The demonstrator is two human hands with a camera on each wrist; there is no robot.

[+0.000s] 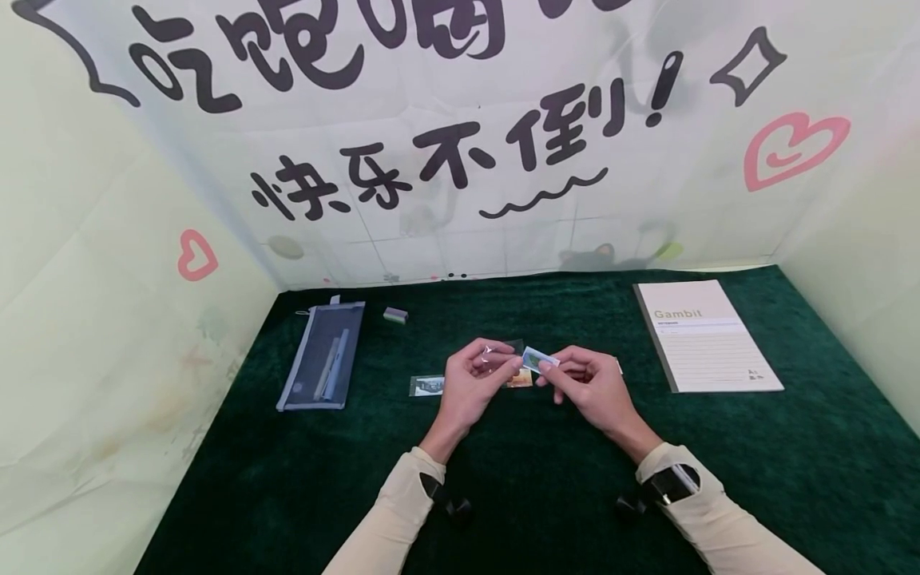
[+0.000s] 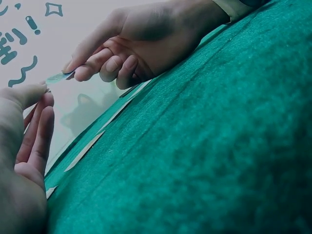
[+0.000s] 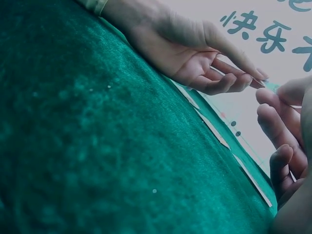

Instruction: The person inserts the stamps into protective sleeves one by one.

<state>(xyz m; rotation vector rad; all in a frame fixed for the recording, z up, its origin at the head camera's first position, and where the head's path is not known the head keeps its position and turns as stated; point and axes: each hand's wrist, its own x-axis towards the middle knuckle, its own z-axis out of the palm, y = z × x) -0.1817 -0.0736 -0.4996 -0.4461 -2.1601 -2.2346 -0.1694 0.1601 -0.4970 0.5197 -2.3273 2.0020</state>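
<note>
Both hands meet over the middle of the table. Thumb and finger of the right hand (image 1: 592,387) pinch a small stamp-like card (image 1: 535,359), white-edged with a blue and green picture. The left hand (image 1: 470,383) pinches a clear plastic sleeve (image 1: 496,351), its thumb tip right at the card's left edge. From the left wrist view, the card (image 2: 58,78) bridges the two hands' fingertips above the cloth. Beneath the hands lies an orange picture card (image 1: 519,378), partly covered by them. Just left of the left hand is a sleeved blue-grey picture card (image 1: 427,386).
A blue mesh zip pouch (image 1: 323,359) with pens inside lies at the left, near a small eraser (image 1: 395,315). At the right is a notepad (image 1: 707,335). Dark green cloth (image 1: 546,495) covers the table, and a printed white curtain (image 1: 446,239) hangs behind.
</note>
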